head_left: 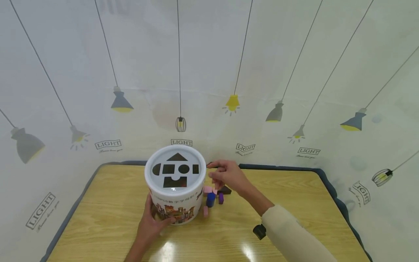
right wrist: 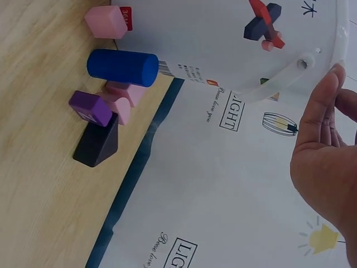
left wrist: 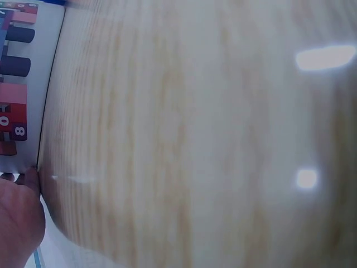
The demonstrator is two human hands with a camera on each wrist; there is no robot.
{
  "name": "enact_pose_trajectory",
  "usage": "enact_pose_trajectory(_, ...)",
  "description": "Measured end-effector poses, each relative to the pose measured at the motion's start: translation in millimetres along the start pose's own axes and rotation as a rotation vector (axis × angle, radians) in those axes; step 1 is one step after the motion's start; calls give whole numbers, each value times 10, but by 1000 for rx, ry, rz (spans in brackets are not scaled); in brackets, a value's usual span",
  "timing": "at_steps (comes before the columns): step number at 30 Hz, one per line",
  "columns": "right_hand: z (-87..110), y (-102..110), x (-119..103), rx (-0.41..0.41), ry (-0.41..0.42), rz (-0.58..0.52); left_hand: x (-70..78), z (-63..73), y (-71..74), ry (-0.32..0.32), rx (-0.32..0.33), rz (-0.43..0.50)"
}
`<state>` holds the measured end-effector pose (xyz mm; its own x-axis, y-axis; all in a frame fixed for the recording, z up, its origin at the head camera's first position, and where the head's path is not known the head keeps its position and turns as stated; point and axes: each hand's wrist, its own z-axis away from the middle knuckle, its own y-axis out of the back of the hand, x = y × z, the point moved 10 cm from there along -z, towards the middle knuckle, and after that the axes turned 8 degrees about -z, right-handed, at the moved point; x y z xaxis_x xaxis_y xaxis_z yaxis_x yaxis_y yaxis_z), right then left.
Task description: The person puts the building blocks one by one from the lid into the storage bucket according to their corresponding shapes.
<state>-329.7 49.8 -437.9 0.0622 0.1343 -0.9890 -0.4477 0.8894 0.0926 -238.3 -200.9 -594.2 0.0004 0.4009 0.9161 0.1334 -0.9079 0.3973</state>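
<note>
A white bucket printed with colourful blocks stands on the table, its white lid pierced by several shaped holes. My left hand holds the bucket's lower side, thumb across the front; in the left wrist view only part of that hand shows. At the lid's right rim is my right hand, its index fingertip touching or nearly touching the edge, with no block seen in it. Beside the bucket lie a blue cylinder, a purple block, a dark triangular block and several pink blocks.
The wooden table has a dark edge along its back and sides. Behind it hangs a pale sheet printed with lamps. A white handle is fixed to the bucket's side. Near the right sleeve is a small black device.
</note>
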Motion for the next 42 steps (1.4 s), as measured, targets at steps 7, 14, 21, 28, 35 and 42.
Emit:
enact_pose_trajectory(7,45,-39,225,13,-39,7,-9,-1,-9,-7,-6,23)
enact_pose_trajectory(14,86,-61,355,23,-54,-6,-17,-3,-11,6,-11,24)
enact_pose_trajectory(21,137,-86,498,30,-72,-11,-27,-10,-20,10,-10,19)
enact_pose_trajectory(28,179,-141,674,19,-115,-50,-41,-12,-14,10,-8,14)
enact_pose_trajectory(35,217,-178,769,13,-120,-55,-20,-9,0,-16,-3,25)
enact_pose_trajectory(42,238,-214,888,6,-128,-53,-43,-18,-11,-2,-7,26)
